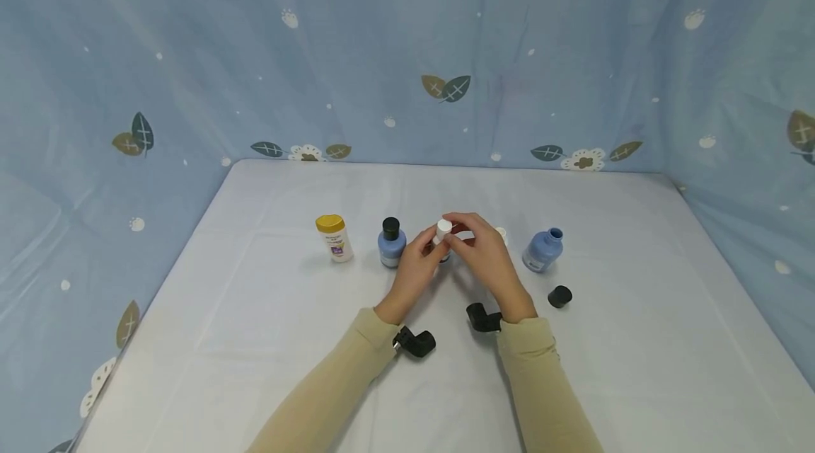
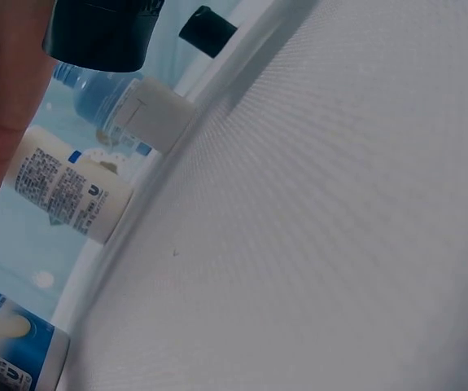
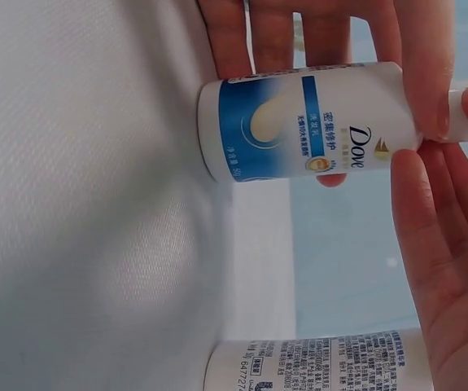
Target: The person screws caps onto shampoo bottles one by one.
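Observation:
Between both hands a white and blue Dove bottle (image 3: 299,130) stands upright on the white table, topped by a small white cap (image 1: 444,226). My left hand (image 1: 415,265) grips the bottle, fingers behind its body in the right wrist view. The thumb and fingers of my right hand (image 1: 489,258) pinch the cap at the top. Only the bottle's lower part (image 2: 18,338) shows in the left wrist view. Just beyond the right hand is another white bottle (image 2: 71,183), mostly hidden by that hand in the head view.
Left of the hands stand a blue bottle with black cap (image 1: 391,244) and a white bottle with yellow cap (image 1: 334,239). To the right, an uncapped blue bottle (image 1: 542,250) has a loose black cap (image 1: 559,296) near it. A patterned blue curtain (image 1: 382,49) surrounds the table.

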